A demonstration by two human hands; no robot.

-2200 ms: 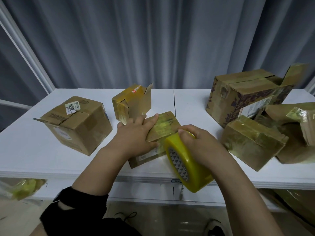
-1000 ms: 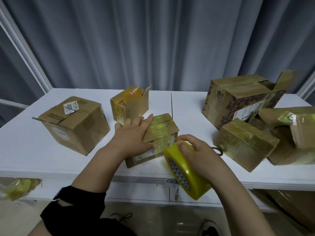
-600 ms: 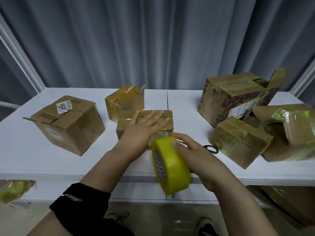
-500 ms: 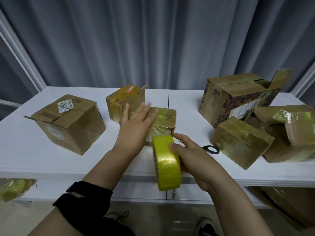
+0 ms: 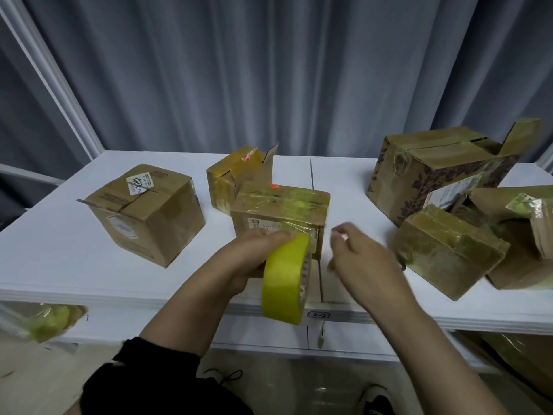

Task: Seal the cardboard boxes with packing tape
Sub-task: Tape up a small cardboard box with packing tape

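White table [image 5: 59, 259] with cardboard boxes [image 5: 143, 211] before a grey pleated curtain [image 5: 269, 70]

Packing station — taped boxes [image 5: 449, 250], white table [image 5: 59, 259].

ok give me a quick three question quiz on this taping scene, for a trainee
1. True or false: the left hand grips the yellow tape roll.
2. Which box is the roll held right in front of? A the taped middle box; B the purple-printed box; C the small box with the raised flap.
3. Fill in: the box with the 2001 label stands toward the ___ end of the white table.

Key: 1 true; 2 A; 3 left.
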